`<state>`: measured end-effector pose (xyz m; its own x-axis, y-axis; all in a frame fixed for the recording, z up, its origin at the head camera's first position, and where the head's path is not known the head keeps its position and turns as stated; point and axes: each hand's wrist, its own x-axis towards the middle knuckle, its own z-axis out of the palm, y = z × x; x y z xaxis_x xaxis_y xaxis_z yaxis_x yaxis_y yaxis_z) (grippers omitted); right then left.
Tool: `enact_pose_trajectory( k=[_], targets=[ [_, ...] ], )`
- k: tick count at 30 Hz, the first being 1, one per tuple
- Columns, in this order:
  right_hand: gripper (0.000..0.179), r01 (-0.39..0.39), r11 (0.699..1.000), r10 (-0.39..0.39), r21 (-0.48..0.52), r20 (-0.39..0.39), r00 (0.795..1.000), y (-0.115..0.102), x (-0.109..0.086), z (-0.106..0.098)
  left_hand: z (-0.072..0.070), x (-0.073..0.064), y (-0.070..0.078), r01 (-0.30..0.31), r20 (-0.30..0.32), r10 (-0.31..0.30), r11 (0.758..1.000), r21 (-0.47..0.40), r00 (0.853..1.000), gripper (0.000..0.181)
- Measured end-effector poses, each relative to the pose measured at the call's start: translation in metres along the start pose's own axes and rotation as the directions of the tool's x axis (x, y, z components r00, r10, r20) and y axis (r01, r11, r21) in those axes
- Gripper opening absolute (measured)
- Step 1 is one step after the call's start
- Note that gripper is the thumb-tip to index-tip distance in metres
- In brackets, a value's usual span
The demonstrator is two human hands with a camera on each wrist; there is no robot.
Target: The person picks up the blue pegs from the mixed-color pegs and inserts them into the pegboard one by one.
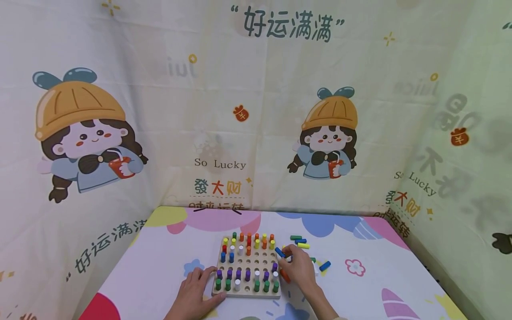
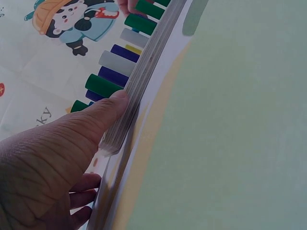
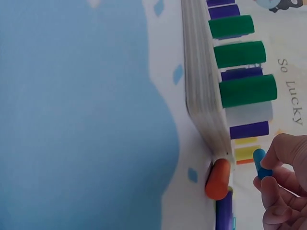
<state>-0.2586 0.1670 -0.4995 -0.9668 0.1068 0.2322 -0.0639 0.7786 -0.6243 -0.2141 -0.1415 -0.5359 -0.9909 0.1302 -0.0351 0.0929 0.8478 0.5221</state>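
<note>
A wooden pegboard (image 1: 248, 292) stands on the table, with upright colored pegs in many holes and bare holes around its middle rows. My left hand (image 1: 194, 294) rests at its near left corner. In the left wrist view, the straight thumb (image 2: 112, 103) presses the board's near edge beside a green peg (image 2: 103, 86). Just off the board's right side, my right hand (image 1: 299, 266) pinches a blue peg (image 1: 280, 252) between thumb and fingers. The right wrist view shows this peg tilted, apart from the board. Below it an orange peg (image 3: 218, 179) lies against the board's corner.
Loose pegs lie on the table right of the board, among them a green peg (image 1: 296, 238), a yellow peg (image 1: 303, 246) and a blue peg (image 1: 325, 266); my right hand partly hides others. A printed cloth (image 1: 264, 133) hangs behind the patterned table (image 1: 160, 253).
</note>
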Motion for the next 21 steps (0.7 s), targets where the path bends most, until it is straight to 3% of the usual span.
enact_pose_trajectory(
  k=[6,21],
  targets=[
    [0.022,0.003,0.998,-0.002,0.056,-0.003,1.0,-0.009,-0.002,-0.001,0.0,-0.001,0.001,-0.002,-0.001,0.002,1.0,-0.003,1.0,0.088],
    [0.02,0.082,0.994,-0.081,0.079,-0.014,0.997,-0.023,-0.008,0.006,-0.002,-0.004,0.003,-0.032,-0.027,0.032,0.999,0.019,0.999,0.084]
  ],
)
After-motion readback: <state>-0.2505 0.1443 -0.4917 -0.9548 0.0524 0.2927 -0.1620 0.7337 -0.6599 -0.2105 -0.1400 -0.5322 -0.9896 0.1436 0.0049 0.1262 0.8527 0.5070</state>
